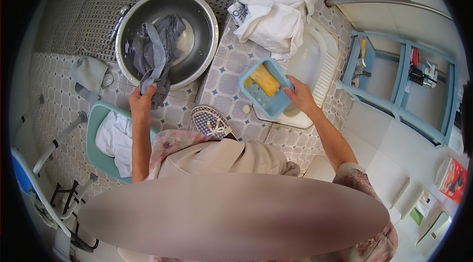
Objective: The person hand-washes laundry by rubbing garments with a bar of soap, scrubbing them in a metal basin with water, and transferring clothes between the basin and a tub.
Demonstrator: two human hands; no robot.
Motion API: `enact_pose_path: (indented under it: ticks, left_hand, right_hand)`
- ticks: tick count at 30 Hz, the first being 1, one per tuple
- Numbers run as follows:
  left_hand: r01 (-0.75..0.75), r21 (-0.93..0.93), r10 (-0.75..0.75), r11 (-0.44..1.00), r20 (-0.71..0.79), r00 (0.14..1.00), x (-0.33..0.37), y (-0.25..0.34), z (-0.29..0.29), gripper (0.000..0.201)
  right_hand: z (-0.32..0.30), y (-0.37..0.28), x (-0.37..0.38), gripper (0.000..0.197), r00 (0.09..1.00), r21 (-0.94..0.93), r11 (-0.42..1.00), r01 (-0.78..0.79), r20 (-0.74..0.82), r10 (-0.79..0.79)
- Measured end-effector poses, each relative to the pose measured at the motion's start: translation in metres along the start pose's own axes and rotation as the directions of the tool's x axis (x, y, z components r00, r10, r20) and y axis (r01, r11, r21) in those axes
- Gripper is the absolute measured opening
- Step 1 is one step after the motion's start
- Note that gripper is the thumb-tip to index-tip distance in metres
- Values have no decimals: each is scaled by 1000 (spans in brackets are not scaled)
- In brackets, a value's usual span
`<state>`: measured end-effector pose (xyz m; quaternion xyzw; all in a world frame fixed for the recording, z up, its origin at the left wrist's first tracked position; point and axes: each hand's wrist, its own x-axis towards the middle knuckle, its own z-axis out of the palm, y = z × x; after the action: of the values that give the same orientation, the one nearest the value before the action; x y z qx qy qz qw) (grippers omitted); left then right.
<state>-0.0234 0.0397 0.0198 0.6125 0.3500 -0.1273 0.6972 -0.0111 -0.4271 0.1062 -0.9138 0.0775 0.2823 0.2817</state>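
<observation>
My left hand (141,100) is closed on the near end of a wet grey garment (165,45). The rest of that garment hangs over the rim into a round steel basin (211,60), where a pale round patch shows at the bottom. My right hand (299,95) grips the right edge of a light-blue plastic soap tray (252,106). A yellow bar of soap (266,80), narrower at its middle, lies in the tray. The tray is above the tiled floor beside the squat toilet. My thumb shows on the tray's rim, and the other fingers are partly hidden.
White cloths (273,8) are heaped over the squat toilet (330,55). A teal tub (93,139) with white laundry stands left of me. A grey cloth (90,74) lies by the basin. Right are a blue shelf (399,109) and wall; left, a metal-legged chair (44,161).
</observation>
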Motion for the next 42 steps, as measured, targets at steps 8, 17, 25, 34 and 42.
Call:
enact_pose_path:
  ticks: [8,17,25,34,42]
  left_hand:
    - [41,-184,-44,982,-12,999,-12,-5,2,31]
    - [47,-359,-32,932,50,998,-5,3,34,26]
    - [34,-343,-37,939,-4,999,-26,0,14,44]
    - [36,-317,-35,948,7,999,-18,6,54,53]
    - [14,-315,-2,949,37,999,-4,2,56,79]
  right_hand:
    - [38,-37,56,44,993,-181,977,117,49,-109]
    - [68,-94,56,49,784,-479,738,475,-150,-602]
    - [123,-83,54,60,779,-637,615,464,-37,-626]
    - [132,-77,112,47,895,-758,518,397,193,-403]
    - [105,-150,92,45,696,-620,485,616,141,-704]
